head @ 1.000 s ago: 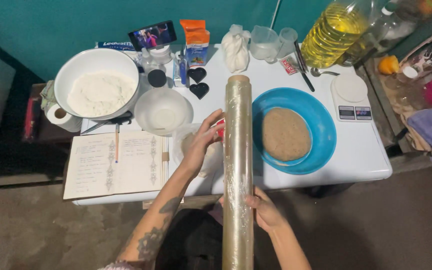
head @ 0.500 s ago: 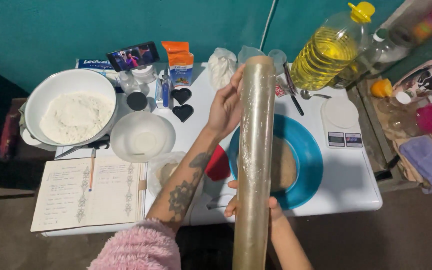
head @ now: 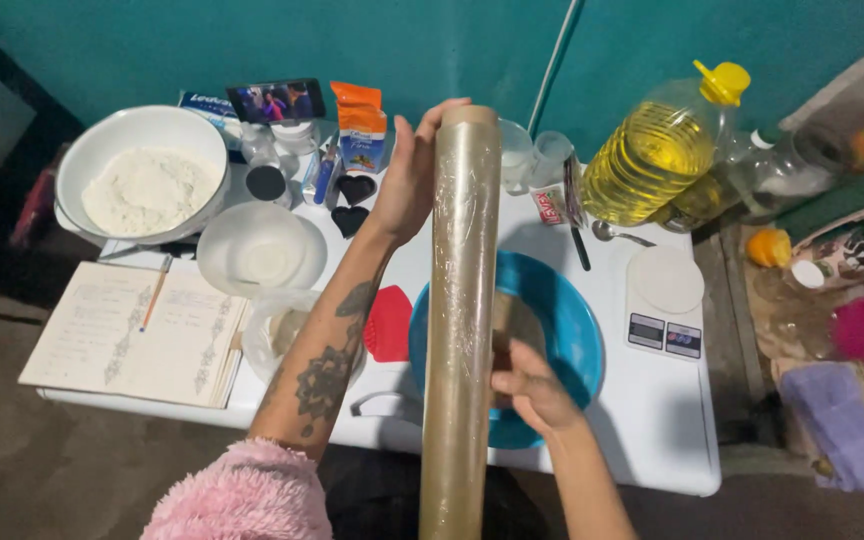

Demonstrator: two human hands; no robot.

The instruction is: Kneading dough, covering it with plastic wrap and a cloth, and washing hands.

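Roll of cling film (head: 460,300) raised since; both hands prob. gripping.

I count 1 roll of cling film (head: 462,300), 2 hands, 1 blue bowl (head: 567,330), 1 white bowl of flour (head: 142,180), 1 clear bowl (head: 257,250), 2 black heart cutters (head: 354,200), 1 oil bottle (head: 657,150), 1 kitchen scale (head: 664,310), 1 open notebook (head: 137,335).

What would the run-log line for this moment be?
left hand: grips top of cling film roll | right hand: picks at film on roll's side | roll: upright over blue bowl | table: flour bowl, open notebook
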